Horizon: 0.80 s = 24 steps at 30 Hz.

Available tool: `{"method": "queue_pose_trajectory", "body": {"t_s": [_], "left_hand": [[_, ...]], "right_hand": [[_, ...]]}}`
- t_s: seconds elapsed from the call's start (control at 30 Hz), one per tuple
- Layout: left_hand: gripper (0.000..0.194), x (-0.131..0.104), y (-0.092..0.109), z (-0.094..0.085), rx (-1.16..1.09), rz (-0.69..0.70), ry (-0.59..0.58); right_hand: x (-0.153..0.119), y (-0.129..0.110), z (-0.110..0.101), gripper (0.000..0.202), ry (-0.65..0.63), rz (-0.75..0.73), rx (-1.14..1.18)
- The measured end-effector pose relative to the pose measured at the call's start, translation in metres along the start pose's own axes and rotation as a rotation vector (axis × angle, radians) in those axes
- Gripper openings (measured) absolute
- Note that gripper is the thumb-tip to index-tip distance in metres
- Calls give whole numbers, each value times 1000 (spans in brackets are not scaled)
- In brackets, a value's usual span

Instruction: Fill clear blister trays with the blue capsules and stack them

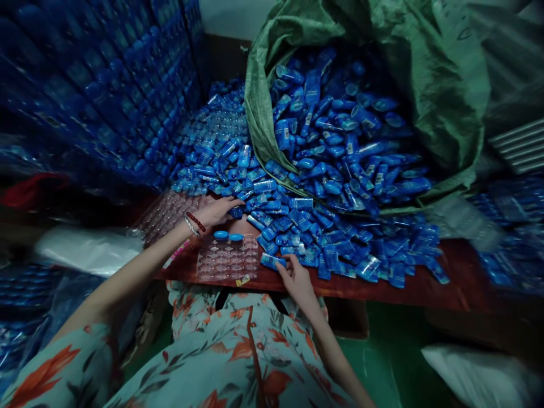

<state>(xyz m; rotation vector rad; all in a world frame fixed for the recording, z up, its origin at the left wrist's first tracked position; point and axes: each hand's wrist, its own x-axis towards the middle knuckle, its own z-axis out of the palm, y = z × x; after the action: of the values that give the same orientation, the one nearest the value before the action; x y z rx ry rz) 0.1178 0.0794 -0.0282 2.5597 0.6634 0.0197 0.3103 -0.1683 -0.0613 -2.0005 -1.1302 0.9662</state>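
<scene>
A clear plastic tray with rows of hollows [227, 262] lies on the dark red table in front of me. Two blue bottles [228, 236] stand side by side in its far row. Just beyond the tray, my left hand [219, 211] is closed on a dark blue bottle [236, 212] beside the loose pile. To the right of the tray, my right hand [292, 272] pinches the end of a blue bottle [272, 261] near the table's front edge. Many loose blue bottles [297, 218] spread beyond both hands.
A green sack [442, 85] full of blue bottles opens toward me. Tall stacks of packed blue bottles [106, 85] rise at the left. Another clear tray [165, 218] lies left of my left hand. The table's front edge [408, 294] runs near my body.
</scene>
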Motion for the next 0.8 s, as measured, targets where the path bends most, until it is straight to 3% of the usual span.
{"method": "queue_pose_trajectory", "body": {"t_s": [0.13,0.23,0.33,0.43,0.5,0.63,0.8], "left_hand": [[37,-16,8,-14,-13,-44,136],[32,-40,25,-28,-127,-105,395],[31,-74,46,-32,-288,-227,680],[36,-108,64,-21,-466,-384,863],[39,-125,72,-6,-547,-469,903],[35,-140,80,29,-566,-547,854],[26,-133,77,61,-461,-470,831]], "right_hand": [[-7,-5,-6,29,-2,-140,-388],[-10,-15,-9,28,72,-199,-619],[0,-30,-14,25,155,-382,-763],[26,-47,-18,40,72,-615,-894],[47,-57,-18,46,-45,-737,-965],[82,-68,-16,34,-255,-947,-1059],[98,-78,-37,26,-374,-1060,-920]]}}
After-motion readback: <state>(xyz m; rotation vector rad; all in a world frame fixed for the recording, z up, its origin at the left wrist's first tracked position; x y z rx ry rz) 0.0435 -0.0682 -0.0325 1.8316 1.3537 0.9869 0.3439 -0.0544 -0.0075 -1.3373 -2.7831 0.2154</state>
